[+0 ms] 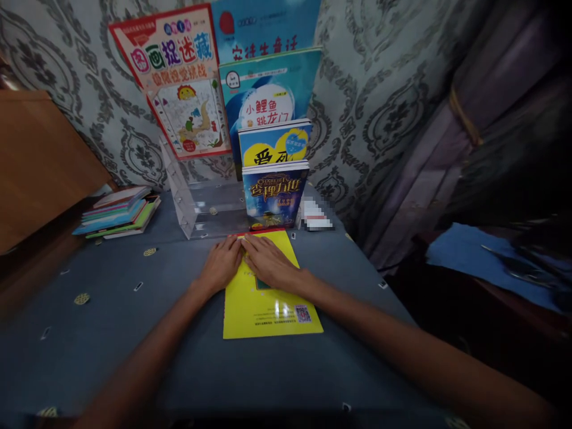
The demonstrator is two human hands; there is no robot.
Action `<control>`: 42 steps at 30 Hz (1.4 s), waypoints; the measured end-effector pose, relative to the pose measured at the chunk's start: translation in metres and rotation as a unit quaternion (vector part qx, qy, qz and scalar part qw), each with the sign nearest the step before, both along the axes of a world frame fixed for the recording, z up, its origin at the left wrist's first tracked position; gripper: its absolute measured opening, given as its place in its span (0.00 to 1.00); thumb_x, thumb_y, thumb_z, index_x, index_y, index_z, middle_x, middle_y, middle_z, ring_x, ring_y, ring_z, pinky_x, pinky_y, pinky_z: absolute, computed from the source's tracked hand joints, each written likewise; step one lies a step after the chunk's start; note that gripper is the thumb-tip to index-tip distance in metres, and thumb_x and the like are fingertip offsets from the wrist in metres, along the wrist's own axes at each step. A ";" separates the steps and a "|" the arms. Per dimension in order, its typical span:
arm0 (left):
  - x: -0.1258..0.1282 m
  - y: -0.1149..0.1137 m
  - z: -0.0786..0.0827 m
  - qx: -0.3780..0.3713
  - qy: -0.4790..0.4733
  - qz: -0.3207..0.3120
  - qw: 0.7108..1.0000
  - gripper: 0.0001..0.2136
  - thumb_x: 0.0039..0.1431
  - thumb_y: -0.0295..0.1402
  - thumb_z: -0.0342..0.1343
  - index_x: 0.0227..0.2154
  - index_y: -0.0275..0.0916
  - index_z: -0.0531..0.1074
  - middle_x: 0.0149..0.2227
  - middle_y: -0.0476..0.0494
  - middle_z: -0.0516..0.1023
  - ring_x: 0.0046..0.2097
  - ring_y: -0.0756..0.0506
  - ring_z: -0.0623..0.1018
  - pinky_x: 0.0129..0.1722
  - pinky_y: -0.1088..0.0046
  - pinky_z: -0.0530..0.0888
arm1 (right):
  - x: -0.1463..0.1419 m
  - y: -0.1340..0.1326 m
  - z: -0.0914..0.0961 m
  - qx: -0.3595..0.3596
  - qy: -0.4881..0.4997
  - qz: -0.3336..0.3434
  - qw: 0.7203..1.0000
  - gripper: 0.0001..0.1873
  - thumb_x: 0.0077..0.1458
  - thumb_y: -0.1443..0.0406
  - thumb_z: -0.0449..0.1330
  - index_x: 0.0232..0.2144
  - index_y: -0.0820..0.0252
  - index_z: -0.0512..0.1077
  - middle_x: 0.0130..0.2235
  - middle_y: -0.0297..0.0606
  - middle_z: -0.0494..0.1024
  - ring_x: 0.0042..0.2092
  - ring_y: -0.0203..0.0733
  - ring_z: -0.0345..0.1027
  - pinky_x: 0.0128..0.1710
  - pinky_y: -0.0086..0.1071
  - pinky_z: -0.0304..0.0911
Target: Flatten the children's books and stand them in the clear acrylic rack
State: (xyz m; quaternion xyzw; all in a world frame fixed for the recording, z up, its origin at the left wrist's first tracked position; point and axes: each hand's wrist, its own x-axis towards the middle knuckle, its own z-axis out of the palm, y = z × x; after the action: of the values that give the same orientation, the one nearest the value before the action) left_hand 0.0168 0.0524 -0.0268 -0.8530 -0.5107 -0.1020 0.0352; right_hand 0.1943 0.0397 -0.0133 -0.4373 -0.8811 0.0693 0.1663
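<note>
Premises: a room in a home, apparently a study corner. Grounds: damask-patterned wallpaper [379, 113] covers the wall behind the table's far edge; a tied-back curtain [413, 173] hangs beyond the far right corner. The table [116, 322] wears a dark blue cloth printed with small motifs. Picture-covered books [192, 59], of a children's kind, stand in a clear rack [176, 185] along the far edge; a stack of thin books [118, 213] occupies the far left corner.

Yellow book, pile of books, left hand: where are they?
Yellow book [268, 299]: head view, lower part of its cover.
Pile of books [118, 213]: head view, middle of the stack.
Left hand [221, 261]: head view, back of the hand.
</note>
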 end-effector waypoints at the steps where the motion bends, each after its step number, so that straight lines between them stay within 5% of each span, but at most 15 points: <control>1: 0.000 0.000 -0.001 0.002 -0.001 0.002 1.000 0.18 0.71 0.31 0.42 0.58 0.34 0.68 0.63 0.32 0.70 0.65 0.38 0.69 0.61 0.55 0.68 | -0.004 0.008 -0.004 -0.012 -0.008 -0.003 1.000 0.26 0.66 0.67 0.52 0.64 0.69 0.62 0.67 0.59 0.63 0.68 0.56 0.56 0.67 0.52 0.53; 7: -0.001 0.000 -0.004 0.009 -0.001 0.002 1.000 0.20 0.70 0.29 0.41 0.60 0.33 0.66 0.64 0.31 0.69 0.64 0.37 0.70 0.60 0.54 0.68 | 0.000 0.021 -0.014 -0.023 -0.011 0.009 1.000 0.28 0.68 0.61 0.52 0.65 0.68 0.62 0.68 0.54 0.61 0.70 0.53 0.52 0.69 0.50 0.49; 13: 0.000 0.000 -0.004 0.015 -0.004 0.002 1.000 0.20 0.70 0.30 0.40 0.59 0.35 0.68 0.63 0.32 0.70 0.63 0.37 0.71 0.59 0.55 0.69 | 0.034 0.022 -0.009 -0.037 -0.028 -0.016 0.999 0.30 0.68 0.56 0.53 0.65 0.68 0.62 0.68 0.54 0.62 0.70 0.53 0.52 0.69 0.50 0.48; 24: 0.002 0.001 0.005 0.017 0.021 -0.008 1.000 0.20 0.70 0.32 0.39 0.57 0.35 0.70 0.62 0.29 0.71 0.61 0.34 0.73 0.58 0.50 0.70 | 0.084 0.030 -0.022 -0.044 0.062 -0.056 0.996 0.24 0.67 0.61 0.54 0.62 0.62 0.68 0.65 0.50 0.68 0.67 0.52 0.59 0.67 0.53 0.52; 29: 0.024 0.007 0.017 -0.007 0.043 -0.048 0.998 0.16 0.68 0.29 0.43 0.52 0.37 0.72 0.55 0.34 0.76 0.55 0.39 0.77 0.58 0.58 0.71 | 0.096 0.047 -0.029 -0.083 0.214 -0.018 0.973 0.21 0.64 0.69 0.52 0.55 0.60 0.75 0.57 0.45 0.78 0.58 0.47 0.72 0.59 0.46 0.65; 34: 0.057 0.021 0.010 -0.032 0.010 -0.148 0.988 0.19 0.69 0.32 0.45 0.59 0.34 0.68 0.63 0.33 0.71 0.63 0.40 0.71 0.63 0.60 0.67 | 0.100 0.053 -0.035 -0.121 0.320 -0.058 0.938 0.20 0.64 0.70 0.50 0.52 0.59 0.77 0.55 0.43 0.80 0.55 0.46 0.74 0.57 0.45 0.68; 42: 0.077 0.028 0.001 -0.009 -0.006 -0.155 0.988 0.20 0.69 0.33 0.45 0.59 0.33 0.68 0.63 0.32 0.70 0.64 0.38 0.70 0.63 0.55 0.65 | 0.100 0.054 -0.034 -0.091 0.305 -0.061 0.946 0.21 0.62 0.74 0.51 0.50 0.57 0.79 0.49 0.39 0.83 0.51 0.43 0.76 0.55 0.42 0.68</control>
State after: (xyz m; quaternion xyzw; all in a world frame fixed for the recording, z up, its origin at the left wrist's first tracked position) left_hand 0.0933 0.0804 -0.0257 -0.9214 -0.3733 -0.1074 0.0084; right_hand 0.2943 0.0936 -0.0477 -0.4611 -0.7502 0.2688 0.3903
